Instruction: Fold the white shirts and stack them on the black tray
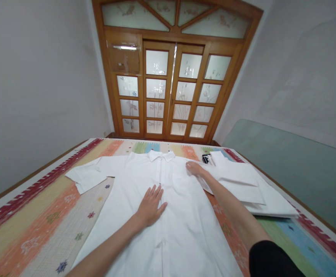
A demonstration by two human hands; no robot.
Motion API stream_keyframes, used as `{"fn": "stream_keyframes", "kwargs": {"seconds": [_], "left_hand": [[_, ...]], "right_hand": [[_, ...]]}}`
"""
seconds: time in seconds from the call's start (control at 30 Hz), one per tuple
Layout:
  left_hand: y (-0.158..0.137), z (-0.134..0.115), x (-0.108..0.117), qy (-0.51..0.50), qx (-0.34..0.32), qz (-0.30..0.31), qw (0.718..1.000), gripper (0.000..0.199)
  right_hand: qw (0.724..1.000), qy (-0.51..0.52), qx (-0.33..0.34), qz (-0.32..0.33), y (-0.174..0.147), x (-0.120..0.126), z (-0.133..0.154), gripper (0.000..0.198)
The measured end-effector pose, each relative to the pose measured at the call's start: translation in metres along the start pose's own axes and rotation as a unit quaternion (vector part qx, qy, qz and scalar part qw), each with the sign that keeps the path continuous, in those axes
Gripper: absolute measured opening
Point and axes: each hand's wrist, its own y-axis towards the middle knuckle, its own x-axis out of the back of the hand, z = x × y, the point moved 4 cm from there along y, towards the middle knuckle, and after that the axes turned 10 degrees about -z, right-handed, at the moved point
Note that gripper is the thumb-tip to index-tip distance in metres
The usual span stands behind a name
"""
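Looking down from the head view, we see a white short-sleeved button-up shirt point(182, 219) spread front-up on a striped, patterned cloth point(52, 219), collar away from us. Our left hand point(151, 206) lies flat on its placket, that grip open and empty; our right hand point(193, 168) curls near the shoulder, beside folded white fabric point(271, 196), and whether its grip pinches anything we cannot tell.
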Motion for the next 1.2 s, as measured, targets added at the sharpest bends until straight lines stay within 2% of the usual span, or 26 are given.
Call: {"fn": "stream_keyframes", "kwargs": {"seconds": [0.1,0.2,0.4,0.67,1.03,1.2], "left_hand": [[-0.002,0.001,-0.003,-0.002,0.0,-0.01,1.0,0.059],[-0.002,0.001,-0.004,-0.005,0.0,-0.009,1.0,0.06],[-0.002,0.002,-0.007,-0.014,-0.005,-0.012,1.0,0.06],[0.002,0.001,-0.007,-0.022,-0.01,-0.009,1.0,0.058],[0.006,-0.008,-0.005,-0.024,-0.01,0.019,0.999,0.064],[0.004,-0.008,-0.003,-0.021,-0.019,0.013,1.0,0.063]], "right_hand": [[1.0,-0.013,-0.008,0.018,0.007,-0.019,-0.004,0.038],[0.999,-0.027,-0.036,0.027,0.01,-0.035,-0.008,0.048],[0.995,-0.036,-0.071,0.061,0.013,-0.051,-0.022,0.056],[0.993,-0.05,-0.079,0.068,0.021,-0.056,-0.034,0.058],[0.997,-0.054,-0.057,0.022,0.017,-0.049,-0.031,0.057],[0.998,-0.052,-0.046,0.007,0.015,-0.051,-0.033,0.055]]}}
